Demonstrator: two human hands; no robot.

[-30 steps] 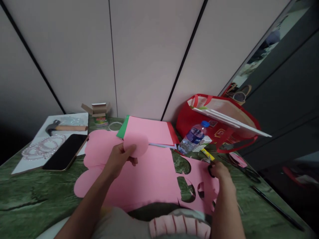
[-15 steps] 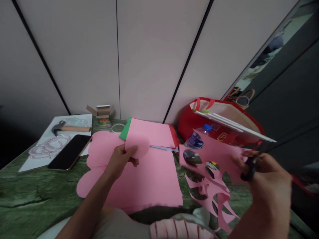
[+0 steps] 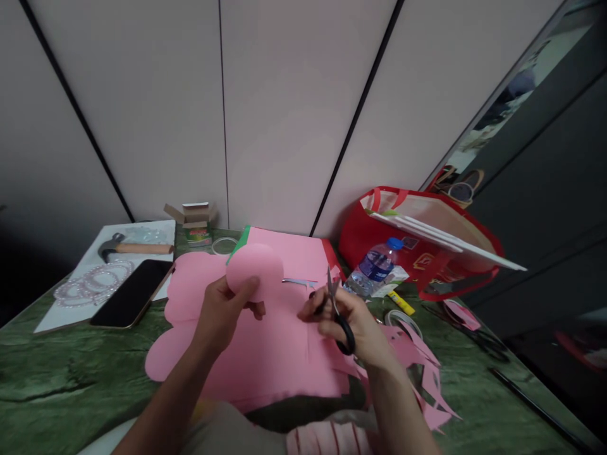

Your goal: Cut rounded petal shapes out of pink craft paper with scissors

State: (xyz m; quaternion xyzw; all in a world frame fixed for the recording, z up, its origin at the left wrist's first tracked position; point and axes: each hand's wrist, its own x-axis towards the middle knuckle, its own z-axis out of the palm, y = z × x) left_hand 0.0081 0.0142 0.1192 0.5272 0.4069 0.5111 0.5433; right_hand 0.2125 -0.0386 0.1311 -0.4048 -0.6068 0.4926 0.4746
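Note:
My left hand (image 3: 222,309) pinches a round pink paper disc (image 3: 256,268) between thumb and fingers, held above the pink sheets. In my right hand (image 3: 363,328) is a pair of scissors (image 3: 345,333) with black handles, its blades pointing up and slightly apart. The blades stand clear of the disc, to its right. Under both hands lies a stack of pink paper sheets (image 3: 279,360). Rounded pink paper pieces (image 3: 194,284) rest at its left side. Curly pink offcuts (image 3: 429,385) lie to the right of my right forearm, which partly covers them.
A phone (image 3: 133,294), a hammer (image 3: 142,248) and beaded rings (image 3: 95,284) lie on the left. At the back stands an opened small box (image 3: 196,224). On the right are a water bottle (image 3: 374,268), a yellow glue stick (image 3: 401,303) and a red bag (image 3: 360,221).
My right hand has moved left with the scissors, toward the disc. The large pink scrap it held on the right has left that hand. My left hand has shifted slightly, still holding the disc.

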